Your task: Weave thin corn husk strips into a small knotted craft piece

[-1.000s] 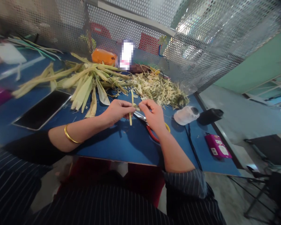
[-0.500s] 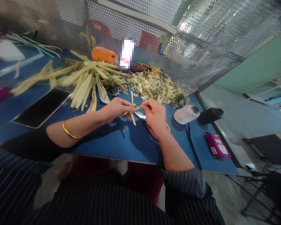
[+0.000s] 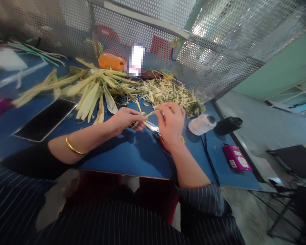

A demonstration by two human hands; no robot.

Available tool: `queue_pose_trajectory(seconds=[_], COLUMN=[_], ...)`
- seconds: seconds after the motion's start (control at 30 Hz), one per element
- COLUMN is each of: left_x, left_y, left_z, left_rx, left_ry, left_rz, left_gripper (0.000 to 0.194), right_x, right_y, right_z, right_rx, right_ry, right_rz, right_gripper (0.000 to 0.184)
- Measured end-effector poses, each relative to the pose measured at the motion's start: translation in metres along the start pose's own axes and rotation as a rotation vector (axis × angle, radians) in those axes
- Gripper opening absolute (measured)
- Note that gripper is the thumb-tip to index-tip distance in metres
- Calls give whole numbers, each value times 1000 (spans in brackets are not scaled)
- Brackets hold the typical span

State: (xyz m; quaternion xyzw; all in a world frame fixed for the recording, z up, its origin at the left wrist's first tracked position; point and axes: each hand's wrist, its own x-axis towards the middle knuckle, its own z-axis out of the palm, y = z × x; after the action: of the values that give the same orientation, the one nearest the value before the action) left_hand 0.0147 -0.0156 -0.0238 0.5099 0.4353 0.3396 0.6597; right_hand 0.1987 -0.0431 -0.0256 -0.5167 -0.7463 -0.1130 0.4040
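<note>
My left hand (image 3: 123,121) pinches a small bundle of pale green corn husk strips (image 3: 139,107) between thumb and fingers, and one strip pokes up above the grip. From this bundle a thin strip stretches to the right, its far end between the thumb and fingers of my right hand (image 3: 172,124). Scissors (image 3: 154,128) with red and yellow handles lie on the table, partly hidden below my right hand. Beyond both hands lie long dried corn husks (image 3: 91,97) and a heap of shredded husk (image 3: 165,90).
On the blue table (image 3: 127,154), a dark flat-screened device (image 3: 47,117) lies left. White spool (image 3: 200,125), black spool (image 3: 228,126), black cord (image 3: 208,158) and magenta box (image 3: 236,158) are right. An orange packet (image 3: 112,62) sits before the perforated panel (image 3: 142,27).
My right hand has moved slightly up and right, drawing the thin strip out longer from the left hand. The bundle in my left hand has tilted; its upright strip now leans left.
</note>
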Motion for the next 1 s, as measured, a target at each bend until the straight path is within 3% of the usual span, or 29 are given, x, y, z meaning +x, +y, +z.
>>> queue_pose_trajectory(seconds=[0.07,0.2,0.3,0.4,0.5,0.57,0.83,0.93,1.0], left_x=[1,5,7,7,6,5,8,10,11], left_y=[-1,-5,-8,-7,-4,-3,-9,-9,-6], left_z=[0,0,-1,-2,-2,-1,3,0,-3], left_rx=[-53,-111,-132,-140,-136,-137,-230,-224,-206], left_ry=[39,68,64,33,-2,26,147,155,136], left_rz=[-1,55,54,48,56,65,123,131,145], left_gripper=[22,20,19,22,24,26,31,33,34], right_x=[-1,-5,-8,-10,-11,-13,-19,-19,-17], right_y=[-5,-19,-25,-25,-22,-21,-28,-28,-26], right_z=[-3,4,12,15,14,13,14,14,13], right_rx=[-33,-199,-329,-342,-272,-207,-85,7,90], right_ry=[-31,-248,-268,-238,-225,-225,-231,-269,-215], right_rz=[-153,-541,-644,-642,-553,-525,-653,-567,-444], right_gripper=[16,22,24,25,27,27,29,29,22])
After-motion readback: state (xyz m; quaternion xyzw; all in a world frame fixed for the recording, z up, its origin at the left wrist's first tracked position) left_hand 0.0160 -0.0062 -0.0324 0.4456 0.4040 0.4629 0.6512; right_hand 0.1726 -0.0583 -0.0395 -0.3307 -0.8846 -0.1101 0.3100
